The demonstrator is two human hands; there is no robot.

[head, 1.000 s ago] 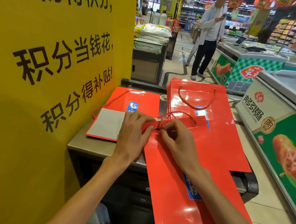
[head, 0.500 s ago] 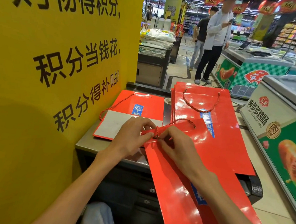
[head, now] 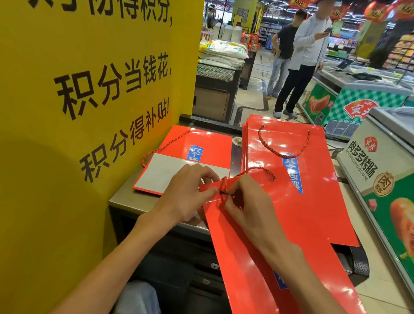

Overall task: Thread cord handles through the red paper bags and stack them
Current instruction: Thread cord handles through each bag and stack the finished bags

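Observation:
A flat red paper bag (head: 268,247) lies slanted over the counter's front edge. My left hand (head: 186,194) pinches its top left corner. My right hand (head: 249,204) pinches the end of a red cord handle (head: 256,171) at the hole there; the cord's other end sits in the bag's right hole. A stack of red bags (head: 304,188) with a threaded cord lies behind on the right. Another red bag (head: 209,144) with a loose cord and a white sheet (head: 165,176) on it lies at the left.
The steel counter (head: 124,197) stands against a yellow sign wall (head: 70,98) on the left. Chest freezers (head: 395,175) line the right side. Two people (head: 304,53) stand in the aisle beyond. A roll of tape (head: 237,141) sits between the bags.
The camera view has shifted left and closer. My fingers have kept working the cord end at the bag's top left hole, and the hands have closed in on each other.

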